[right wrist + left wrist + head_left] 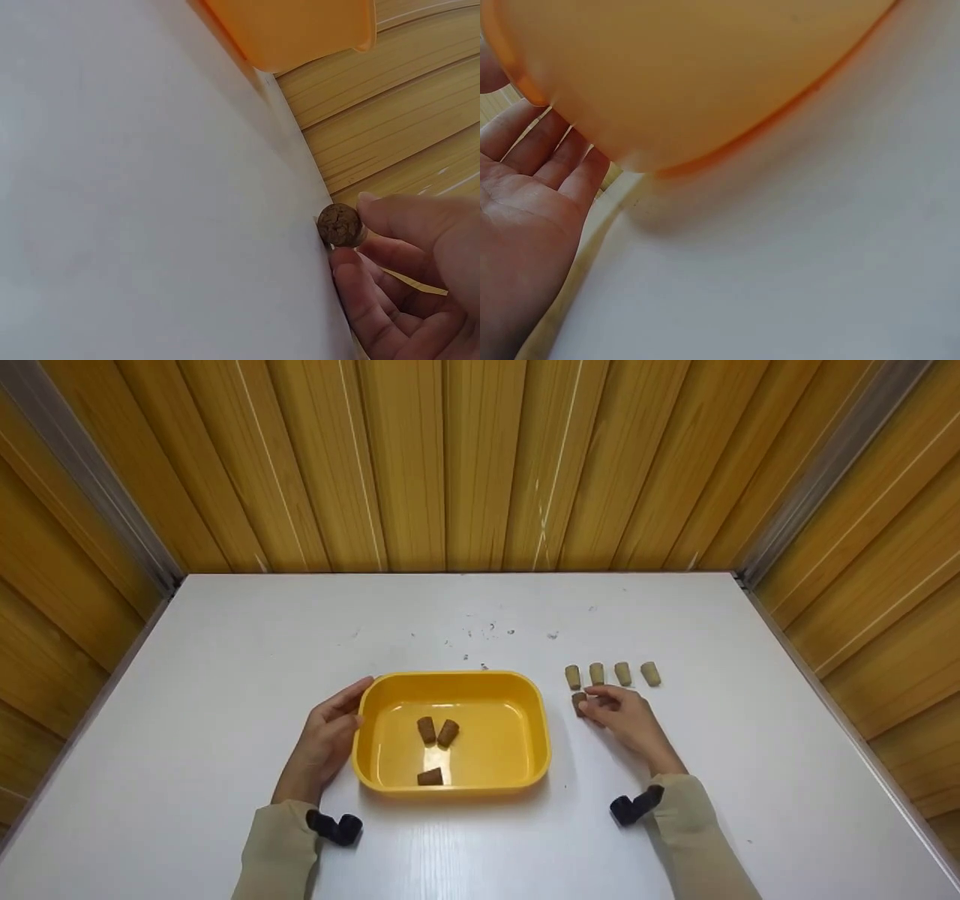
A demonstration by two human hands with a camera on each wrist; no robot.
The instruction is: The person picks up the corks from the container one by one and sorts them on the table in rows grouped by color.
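Note:
A yellow plastic tray stands on the white table, three brown cork stoppers lying inside it. My left hand holds its left side, with the thumb at the rim and the other fingers along the outer wall, as the left wrist view also shows. To the right of the tray, my right hand pinches another brown cork stopper between thumb and fingers, low over the table. Just beyond that hand, several paler cork stoppers form a row.
Dark crumbs are scattered on the white table behind the tray. Wood-patterned panels rise behind the table and at both sides. Each wrist carries a small black camera.

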